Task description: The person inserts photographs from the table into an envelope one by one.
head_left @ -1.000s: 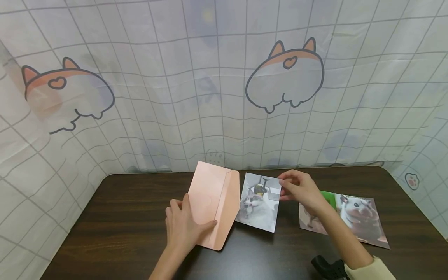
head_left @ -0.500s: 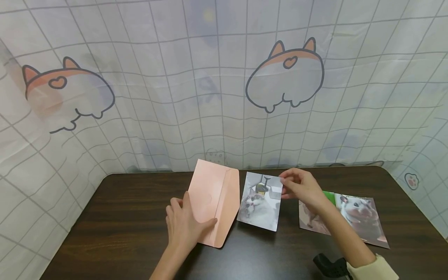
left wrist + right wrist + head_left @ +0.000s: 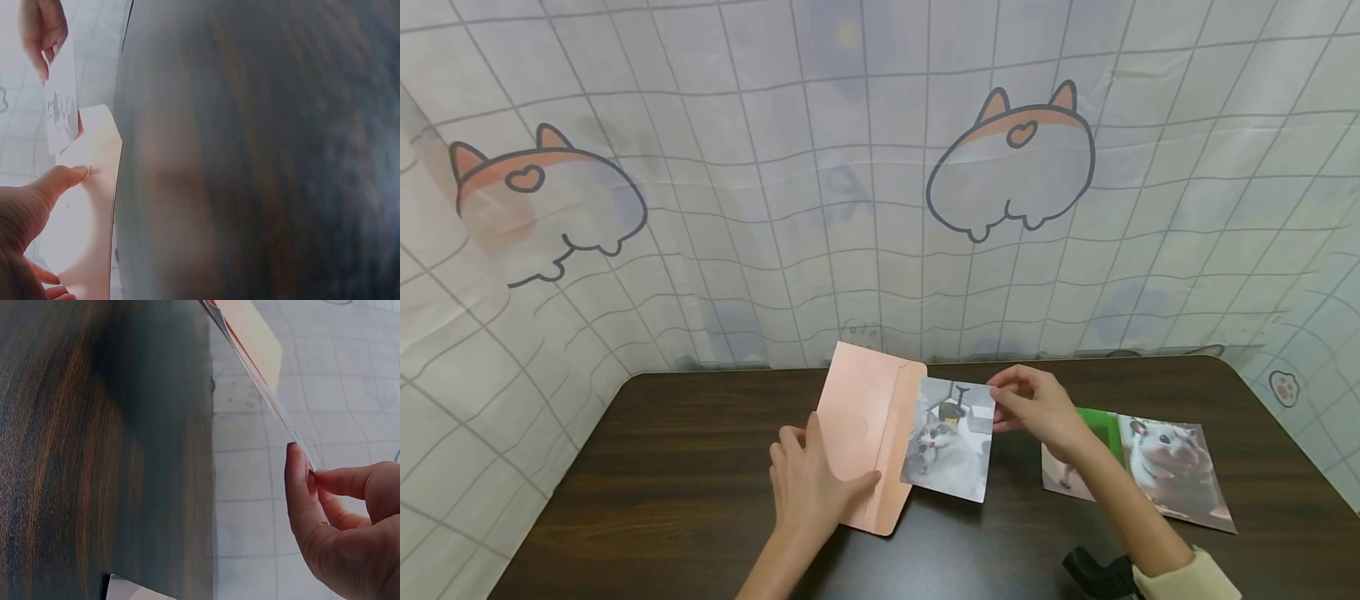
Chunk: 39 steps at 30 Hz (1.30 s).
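My left hand (image 3: 811, 483) grips a pink envelope (image 3: 857, 408), its thumb laid across the front near the open flap (image 3: 897, 492). In the left wrist view that thumb presses on the envelope (image 3: 94, 244), while the other fingers lie at its far side, partly hidden. My right hand (image 3: 1037, 408) pinches the upper right edge of a cat photo (image 3: 951, 442) between thumb and fingers. The photo's left part overlaps the flap. From the right wrist view, the photo (image 3: 269, 394) appears almost edge-on, tilted, with the envelope behind it.
Two more pictures lie on the dark wooden table (image 3: 685, 467) at the right: a hamster photo (image 3: 1172, 467) and one with green (image 3: 1097, 425), partly behind my right forearm. A black object (image 3: 1097, 575) sits near the right sleeve. A patterned curtain (image 3: 880, 208) hangs behind the table.
The envelope has shifted right with my left hand, and the photo has come slightly left and down. A narrow gap between them has become an overlap on the flap.
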### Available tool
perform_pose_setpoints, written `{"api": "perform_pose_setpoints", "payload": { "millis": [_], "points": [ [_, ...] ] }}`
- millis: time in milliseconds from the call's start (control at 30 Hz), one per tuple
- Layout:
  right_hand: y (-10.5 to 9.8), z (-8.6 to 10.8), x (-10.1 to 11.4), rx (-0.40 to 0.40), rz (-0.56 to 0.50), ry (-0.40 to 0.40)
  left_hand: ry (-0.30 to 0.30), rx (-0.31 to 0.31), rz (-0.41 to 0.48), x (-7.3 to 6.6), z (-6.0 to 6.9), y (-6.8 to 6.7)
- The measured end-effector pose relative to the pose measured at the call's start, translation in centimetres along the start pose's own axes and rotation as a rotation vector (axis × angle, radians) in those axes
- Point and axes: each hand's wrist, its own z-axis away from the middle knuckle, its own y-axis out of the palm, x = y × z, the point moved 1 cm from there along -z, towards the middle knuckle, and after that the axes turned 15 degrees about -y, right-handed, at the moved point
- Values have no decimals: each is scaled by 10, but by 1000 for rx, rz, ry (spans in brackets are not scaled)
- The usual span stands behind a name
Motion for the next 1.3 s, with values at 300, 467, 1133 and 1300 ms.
{"api": "perform_pose_setpoints", "payload": {
  "millis": [300, 467, 1133, 1300],
  "points": [
    [7, 0, 0, -10, -11, -11, -10, 3, 5, -8, 4, 3],
    [11, 0, 0, -21, -9, -2, -15, 0, 18, -10, 5, 5],
    [18, -2, 3, -29, 54, -1, -31, -8, 37, -19, 7, 8],
    [21, -2, 4, -46, 45, 11, -32, -17, 52, -20, 8, 8]
  ]
}}
